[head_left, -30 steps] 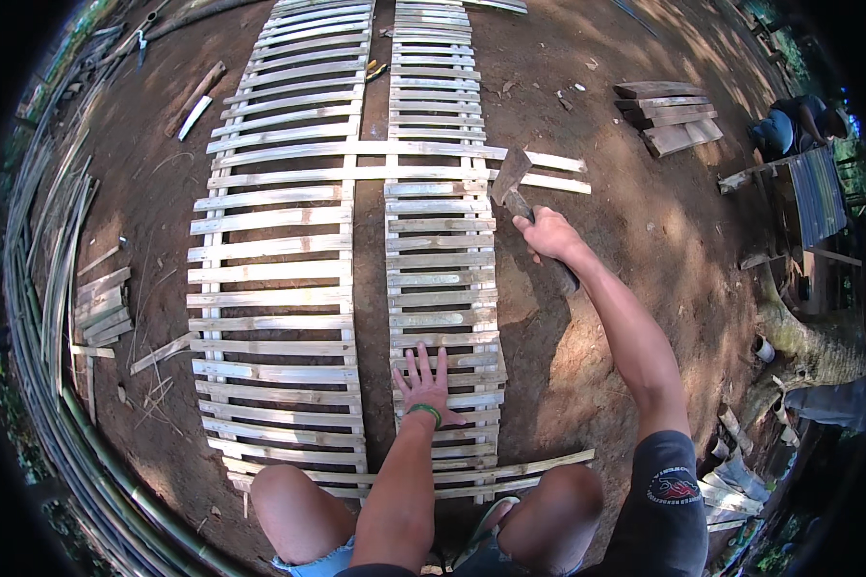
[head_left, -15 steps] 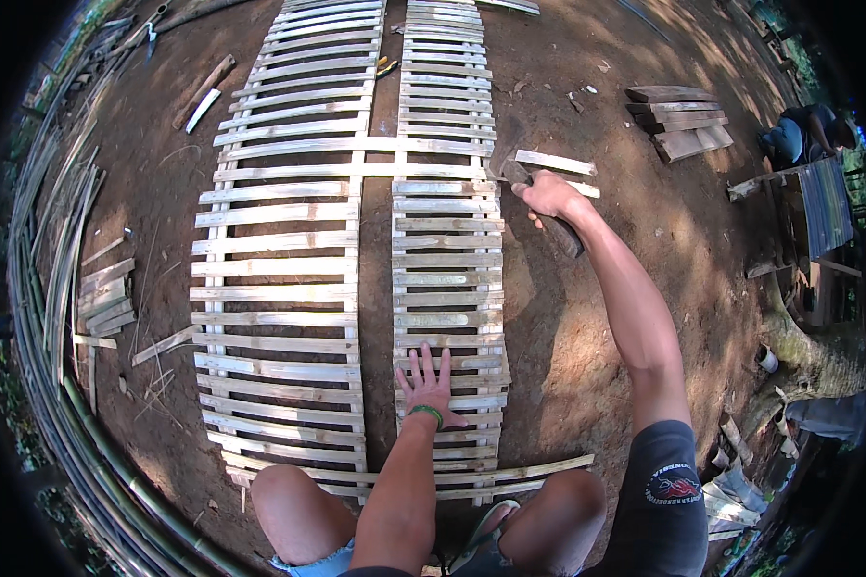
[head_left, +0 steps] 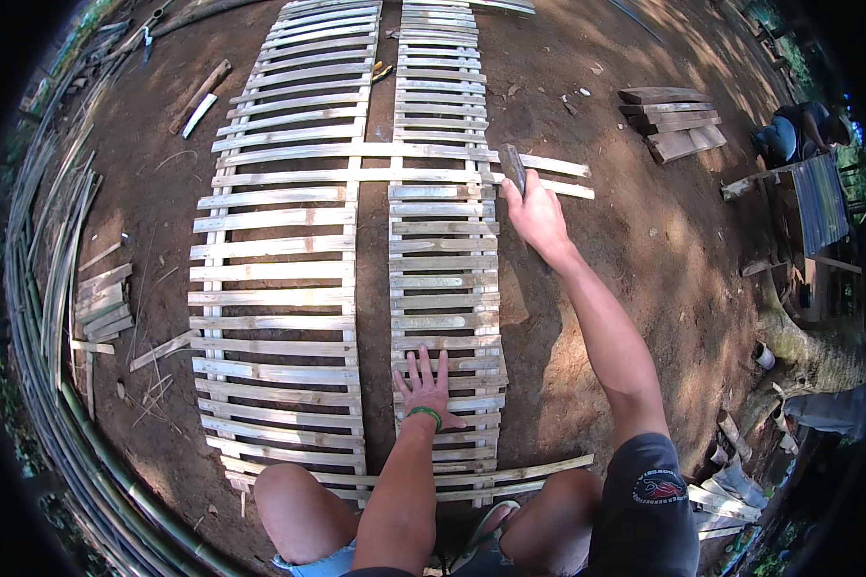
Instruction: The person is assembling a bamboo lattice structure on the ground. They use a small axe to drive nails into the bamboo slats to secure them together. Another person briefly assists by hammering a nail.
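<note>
Two long panels of pale split-bamboo slats lie on the ground before me: a wider left panel [head_left: 274, 271] and a narrower right panel [head_left: 445, 245]. My left hand [head_left: 424, 389], with a green band at its wrist, is spread flat on the near part of the narrow panel. Out at that panel's right edge, my right hand [head_left: 541, 219] is closed around a dark, thick-handled tool [head_left: 513, 165]. The tool's far end points up past my thumb; the rest is hidden by the hand. Just beyond it, two cross strips [head_left: 560, 167] stick out to the right.
Long bamboo poles [head_left: 96, 433] curve along the left side, with a pile of short slats [head_left: 104, 303] nearer. Dark wood blocks [head_left: 672, 123] are stacked at the far right. A tree trunk [head_left: 808, 351] stands right, and another person [head_left: 806, 135] sits beyond it.
My right hand has swung slightly and turned, so the tool now points more away from me and its lower end is hidden. My left hand has stayed on the slats.
</note>
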Demonstrator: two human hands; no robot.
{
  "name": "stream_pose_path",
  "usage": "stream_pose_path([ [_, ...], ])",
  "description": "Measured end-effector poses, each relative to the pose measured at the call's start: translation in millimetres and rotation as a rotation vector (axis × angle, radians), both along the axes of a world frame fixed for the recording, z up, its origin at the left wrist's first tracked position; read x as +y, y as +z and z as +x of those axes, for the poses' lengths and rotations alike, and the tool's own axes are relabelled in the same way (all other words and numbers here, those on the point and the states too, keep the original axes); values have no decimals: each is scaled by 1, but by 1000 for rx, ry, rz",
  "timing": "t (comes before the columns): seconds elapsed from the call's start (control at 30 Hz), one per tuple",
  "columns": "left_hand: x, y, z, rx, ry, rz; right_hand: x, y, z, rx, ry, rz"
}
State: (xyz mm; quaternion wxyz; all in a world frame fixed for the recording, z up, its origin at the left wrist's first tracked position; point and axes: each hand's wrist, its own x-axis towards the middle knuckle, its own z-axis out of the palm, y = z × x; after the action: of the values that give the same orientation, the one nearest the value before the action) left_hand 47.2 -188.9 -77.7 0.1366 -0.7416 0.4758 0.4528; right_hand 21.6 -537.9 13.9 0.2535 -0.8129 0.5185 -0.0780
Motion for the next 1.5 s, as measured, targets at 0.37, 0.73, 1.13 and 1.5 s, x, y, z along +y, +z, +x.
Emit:
stream_pose_path([
  [0.37, 1, 3, 2, -15, -3, 16, -43, 10, 35, -110, -21, 315],
  [0.73, 6, 5, 5, -29, 9, 19, -71, 24, 45, -29, 89, 578],
  [1.13, 0, 6, 1, -10, 4, 21, -37, 39, 15, -34, -7, 407],
  [1.5, -2, 6, -3, 22, 5, 7, 18, -67, -69, -28, -152, 236],
])
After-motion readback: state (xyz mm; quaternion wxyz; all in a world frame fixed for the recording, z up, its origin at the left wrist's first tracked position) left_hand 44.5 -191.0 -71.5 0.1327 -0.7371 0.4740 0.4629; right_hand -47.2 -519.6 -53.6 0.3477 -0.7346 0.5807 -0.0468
